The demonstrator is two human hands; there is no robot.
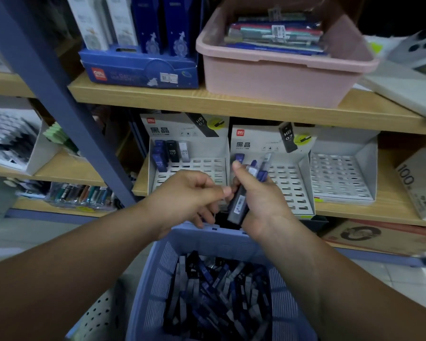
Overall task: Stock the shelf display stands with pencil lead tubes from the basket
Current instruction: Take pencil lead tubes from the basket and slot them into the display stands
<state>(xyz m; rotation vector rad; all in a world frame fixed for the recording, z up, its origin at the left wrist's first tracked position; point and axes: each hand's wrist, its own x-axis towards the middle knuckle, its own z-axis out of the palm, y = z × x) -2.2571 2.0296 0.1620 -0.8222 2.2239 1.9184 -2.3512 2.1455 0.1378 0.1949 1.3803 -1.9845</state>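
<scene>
Pencil lead tubes (214,291), dark blue, black and grey, are heaped loosely in the lavender basket (162,274), which is seen at six o'clock in the view, below both forearms. A bundle of tubes (239,203) is gripped in the right hand (263,207), just off centre toward three o'clock. The fingers are wrapped round the bundle from behind and the thumb is laid up along its front, so that the tube tips stand out above the fist toward twelve o'clock. The left hand (182,193) is held beside it at nine o'clock, with its fingers curled and its thumb tip set against the side of the bundle; whether a tube is pinched there cannot be told. Both hands are held above the far rim of the basket, in front of the lower shelf.

Three white display stands are set side by side on that shelf. The left stand (187,134), at eleven o'clock from the hands, is seen with a few upright tubes (170,151) in its back left slots. The middle stand (295,188) is partly hidden by the right hand, and the slotted tray of the right stand (342,178) is seen at two o'clock. On the shelf board (207,99) above, a pink tub (268,80) of pens is placed at one o'clock, with a blue carton (138,70) just beside it at eleven o'clock.
</scene>
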